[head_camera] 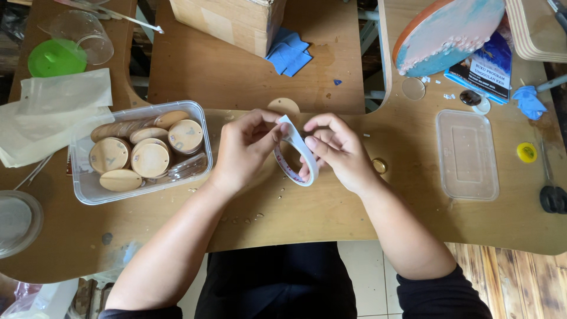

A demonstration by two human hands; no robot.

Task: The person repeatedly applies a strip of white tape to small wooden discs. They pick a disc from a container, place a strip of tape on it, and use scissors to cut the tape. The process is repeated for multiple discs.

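Both hands pinch white tape roll [298,155]: L hand [245,150], R hand [336,150]; roll upright, edge-on, long axis toward camera.

matt wooden discs [149,160], clear plastic tub [198,115]

A wooden worktable [331,212] with a curved near edge fills most of the view, its top scuffed and spotted. A second wooden table [236,71] butts against it on the far side. Below the near edge, pale floor tiles [372,266] show, with wooden planks [520,277] to the right. Soft, even daylight falls across everything
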